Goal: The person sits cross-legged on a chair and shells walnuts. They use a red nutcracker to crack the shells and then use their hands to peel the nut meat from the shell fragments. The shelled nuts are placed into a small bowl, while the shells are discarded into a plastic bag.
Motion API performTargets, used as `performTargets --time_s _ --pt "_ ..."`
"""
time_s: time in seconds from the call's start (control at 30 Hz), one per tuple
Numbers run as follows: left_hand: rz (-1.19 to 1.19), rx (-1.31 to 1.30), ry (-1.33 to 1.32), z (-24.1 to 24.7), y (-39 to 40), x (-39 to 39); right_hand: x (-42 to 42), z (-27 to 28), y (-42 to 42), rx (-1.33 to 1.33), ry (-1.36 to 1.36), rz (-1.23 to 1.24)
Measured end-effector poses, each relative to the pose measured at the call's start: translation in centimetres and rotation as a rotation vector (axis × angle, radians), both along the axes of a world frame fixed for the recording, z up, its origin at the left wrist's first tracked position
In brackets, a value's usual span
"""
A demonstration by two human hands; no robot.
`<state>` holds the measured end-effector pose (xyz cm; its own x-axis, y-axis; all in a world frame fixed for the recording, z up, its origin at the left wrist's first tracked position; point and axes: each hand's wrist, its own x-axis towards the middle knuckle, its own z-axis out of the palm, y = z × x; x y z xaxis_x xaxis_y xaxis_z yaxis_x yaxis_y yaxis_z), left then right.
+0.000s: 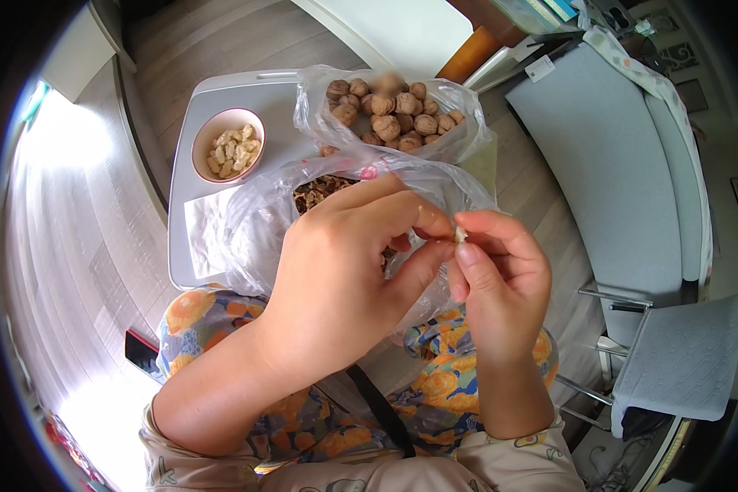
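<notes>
My left hand (350, 277) and my right hand (504, 277) meet above a plastic bag. A small pale piece of walnut kernel (461, 234) is pinched between the fingertips of both. Below my left hand, the clear plastic bag (255, 230) holds brown walnut shell fragments (320, 189), partly hidden by that hand. Behind it, a second clear bag (307, 101) lies open with several whole walnuts (386, 127). A bowl with a reddish rim (198, 144) stands at the left and contains peeled pale walnut kernels (232, 150).
The bowl and bags rest on a small grey table (181, 184) with a white rim. A white tissue (203, 237) lies partly under the shell bag. A phone (142, 353) is at the lower left. A grey sofa (609, 160) and a padded seat (682, 357) stand at the right.
</notes>
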<state>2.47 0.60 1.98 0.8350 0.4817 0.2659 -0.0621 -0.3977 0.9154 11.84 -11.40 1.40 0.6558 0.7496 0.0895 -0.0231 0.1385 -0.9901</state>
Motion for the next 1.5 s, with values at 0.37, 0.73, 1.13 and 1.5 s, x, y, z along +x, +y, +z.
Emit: performTargets --time_s 0.37,0.73,1.13,1.5 --pt "0.009 0.051 -0.043 -0.29 -0.27 0.22 -0.21 0.03 -0.36 -0.011 -0.130 -0.053" --pt "-0.006 -0.018 -0.053 -0.11 -0.36 0.20 0.02 -0.13 -0.48 0.023 -0.043 -0.006" --pt "-0.041 -0.074 -0.027 -0.01 -0.30 0.26 -0.24 0.09 -0.58 -0.020 -0.380 -0.089" --pt "-0.016 -0.053 -0.073 -0.10 -0.52 0.32 -0.37 0.17 -0.61 -0.027 -0.440 -0.117"
